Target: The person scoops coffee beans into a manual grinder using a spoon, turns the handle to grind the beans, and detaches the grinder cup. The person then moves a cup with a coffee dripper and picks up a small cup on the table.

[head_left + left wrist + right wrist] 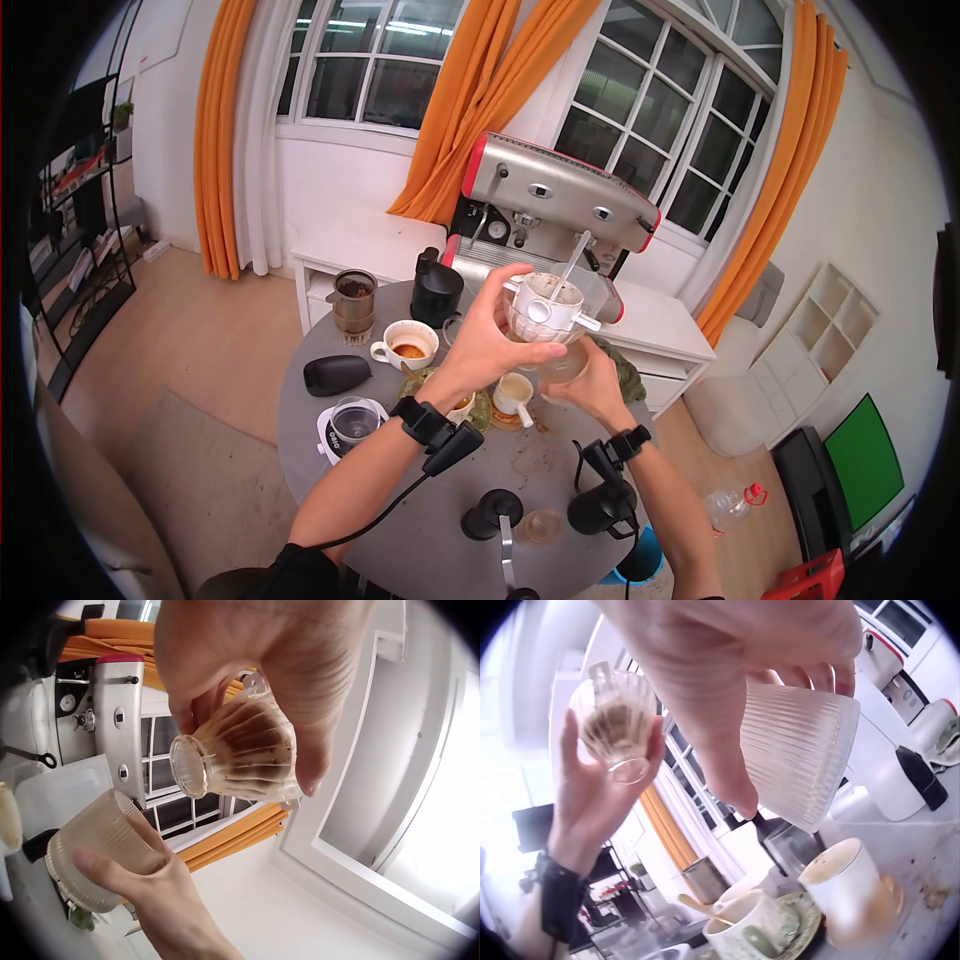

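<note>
My left hand point(490, 335) grips a clear coffee dripper point(240, 754) around its sides, raised above the round table. A pleated paper filter point(259, 739) with dark brown grounds lines the dripper, and its round base ring faces down. Just below and to the right, my right hand point(590, 385) holds a clear ribbed cup point(802, 754), thumb on one side and fingers on the other. The two vessels are apart in both wrist views. Under the hands, on the table, are a white cup point(513, 393) and a patterned green-and-white cup point(750, 930) with a spoon in it.
On the grey table point(430, 510) stand a coffee-stained white mug point(408, 343), a black kettle point(437, 292), a scale point(330, 440) and a hand grinder point(493, 515). An espresso machine point(560, 190) sits on white cabinets behind. A plastic bottle point(730, 508) lies on the floor at right.
</note>
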`<state>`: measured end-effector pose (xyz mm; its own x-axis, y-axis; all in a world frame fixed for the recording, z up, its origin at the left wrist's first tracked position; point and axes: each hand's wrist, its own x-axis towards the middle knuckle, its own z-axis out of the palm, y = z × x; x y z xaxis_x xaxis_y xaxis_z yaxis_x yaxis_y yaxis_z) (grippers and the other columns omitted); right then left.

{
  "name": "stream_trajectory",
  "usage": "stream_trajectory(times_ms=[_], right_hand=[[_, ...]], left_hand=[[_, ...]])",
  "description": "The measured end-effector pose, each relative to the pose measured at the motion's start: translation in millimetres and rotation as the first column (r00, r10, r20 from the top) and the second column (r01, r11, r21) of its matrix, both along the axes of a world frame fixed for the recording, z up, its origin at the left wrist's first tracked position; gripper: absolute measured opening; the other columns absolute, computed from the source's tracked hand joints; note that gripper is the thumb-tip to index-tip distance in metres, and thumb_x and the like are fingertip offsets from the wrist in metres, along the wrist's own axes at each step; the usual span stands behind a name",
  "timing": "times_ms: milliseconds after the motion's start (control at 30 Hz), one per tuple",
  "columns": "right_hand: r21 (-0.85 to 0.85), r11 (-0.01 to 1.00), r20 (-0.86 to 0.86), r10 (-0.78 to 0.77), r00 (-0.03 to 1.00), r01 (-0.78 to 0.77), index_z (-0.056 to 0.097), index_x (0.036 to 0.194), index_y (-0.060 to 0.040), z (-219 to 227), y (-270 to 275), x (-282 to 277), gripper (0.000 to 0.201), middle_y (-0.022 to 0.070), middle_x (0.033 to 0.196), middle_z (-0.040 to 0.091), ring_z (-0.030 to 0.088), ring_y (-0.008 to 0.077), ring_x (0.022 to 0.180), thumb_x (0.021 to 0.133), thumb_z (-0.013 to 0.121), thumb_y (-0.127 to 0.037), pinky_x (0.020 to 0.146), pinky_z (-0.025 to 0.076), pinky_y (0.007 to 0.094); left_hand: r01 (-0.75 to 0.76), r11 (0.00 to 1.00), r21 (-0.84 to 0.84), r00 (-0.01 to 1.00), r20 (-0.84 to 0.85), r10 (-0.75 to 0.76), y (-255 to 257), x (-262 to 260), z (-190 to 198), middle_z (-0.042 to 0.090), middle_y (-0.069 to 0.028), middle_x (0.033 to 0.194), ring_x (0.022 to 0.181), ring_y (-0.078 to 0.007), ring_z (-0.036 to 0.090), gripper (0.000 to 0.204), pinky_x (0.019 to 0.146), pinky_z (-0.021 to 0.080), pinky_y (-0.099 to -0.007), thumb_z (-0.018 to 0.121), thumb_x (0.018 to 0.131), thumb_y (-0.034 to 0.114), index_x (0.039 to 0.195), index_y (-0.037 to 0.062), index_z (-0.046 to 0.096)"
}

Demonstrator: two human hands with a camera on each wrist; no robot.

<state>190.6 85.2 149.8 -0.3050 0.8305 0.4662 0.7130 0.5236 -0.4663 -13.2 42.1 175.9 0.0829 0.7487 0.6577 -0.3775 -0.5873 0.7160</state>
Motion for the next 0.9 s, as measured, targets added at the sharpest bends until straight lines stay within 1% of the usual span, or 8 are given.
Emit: stream_trajectory(times_ms=[67,200,233,600,667,767,867,900], right_hand=[[-0.178,0.976,-0.177,0.095,0.980,-0.127,0.056,0.114,0.0002,5.3,-23.4,3.3,0.070,0.0118,0.107,0.064,0.061,0.0216,0.103,0.053,0.086,-0.018,0.088,0.049,0.0334],[-0.256,0.924,-0.451,0.147,0.880,-0.285,0.055,0.117,0.0007,5.6,-48.9,-1.4,0.074,0.0117,0.109,0.064,0.062,0.0212,0.101,0.055,0.088,-0.023,0.089,0.049,0.0331],[-0.237,0.929,-0.446,0.154,0.882,-0.282,0.054,0.119,0.0019,5.8,-53.2,-2.3,0.069,0.0092,0.113,0.061,0.059,0.0172,0.104,0.059,0.087,-0.011,0.091,0.048,0.0318],[-0.259,0.898,-0.613,0.131,0.779,-0.355,0.059,0.114,0.0037,21.7,-74.7,2.6,0.059,0.0094,0.108,0.065,0.062,0.0144,0.096,0.062,0.085,-0.008,0.083,0.051,0.0294],[-0.259,0.910,-0.607,0.108,0.787,-0.324,0.056,0.117,0.0012,27.9,-78.2,8.8,0.066,0.0101,0.110,0.064,0.062,0.0175,0.098,0.060,0.086,-0.013,0.086,0.051,0.0316],[-0.161,0.940,-0.560,0.163,0.812,-0.300,0.056,0.117,0.0012,19.9,-66.8,34.1,0.065,0.0097,0.109,0.065,0.062,0.0165,0.098,0.060,0.086,-0.013,0.086,0.050,0.0306],[-0.303,0.929,-0.492,0.039,0.870,-0.213,0.056,0.117,0.0014,20.9,-70.6,68.6,0.067,0.0093,0.109,0.064,0.062,0.0160,0.097,0.059,0.087,-0.012,0.087,0.050,0.0307],[-0.341,0.918,-0.511,-0.002,0.859,-0.200,0.056,0.116,0.0014,11.8,-67.6,83.2,0.067,0.0085,0.110,0.064,0.061,0.0163,0.099,0.058,0.088,-0.010,0.088,0.050,0.0312]], left_hand=[[0.035,0.999,-0.024,0.999,-0.021,-0.035,-1.3,9.1,7.4,0.051,-0.0138,0.122,0.115,-0.0199,0.052,0.092,0.099,0.043,-0.0339,0.084,0.065,0.004,0.137,0.0071,0.028],[0.085,0.996,-0.033,0.995,-0.058,-0.087,-0.7,30.5,5.4,0.051,-0.0137,0.123,0.117,-0.0201,0.051,0.092,0.099,0.042,-0.0340,0.084,0.065,0.005,0.138,0.0071,0.028],[0.053,0.999,0.003,0.996,-0.075,-0.053,3.3,35.7,-0.7,0.051,-0.0138,0.123,0.117,-0.0202,0.051,0.092,0.099,0.042,-0.0338,0.085,0.065,0.005,0.138,0.0069,0.028],[0.064,0.998,-0.004,0.986,-0.154,-0.064,-4.1,56.9,-8.3,0.050,-0.0162,0.123,0.115,-0.0221,0.051,0.101,0.100,0.041,-0.0359,0.087,0.062,0.008,0.140,0.0089,0.023],[0.047,0.999,0.007,0.982,-0.182,-0.045,-5.6,63.0,-5.5,0.046,-0.0207,0.127,0.121,-0.0273,0.048,0.107,0.102,0.039,-0.0396,0.089,0.060,0.020,0.142,0.0100,0.021],[0.044,0.999,-0.008,0.979,-0.200,-0.045,-3.7,67.7,-7.8,0.041,-0.0239,0.135,0.129,-0.0315,0.042,0.110,0.107,0.035,-0.0421,0.090,0.059,0.020,0.143,0.0106,0.019],[0.073,0.997,-0.011,0.976,-0.205,-0.074,-10.1,53.3,-10.3,0.038,-0.0215,0.137,0.132,-0.0292,0.039,0.114,0.108,0.034,-0.0406,0.090,0.060,0.014,0.144,0.0116,0.014],[0.065,0.998,-0.009,0.982,-0.175,-0.066,-14.7,46.1,-14.0,0.043,-0.0172,0.134,0.129,-0.0265,0.044,0.098,0.106,0.037,-0.0381,0.084,0.067,0.009,0.142,0.0100,0.021]])
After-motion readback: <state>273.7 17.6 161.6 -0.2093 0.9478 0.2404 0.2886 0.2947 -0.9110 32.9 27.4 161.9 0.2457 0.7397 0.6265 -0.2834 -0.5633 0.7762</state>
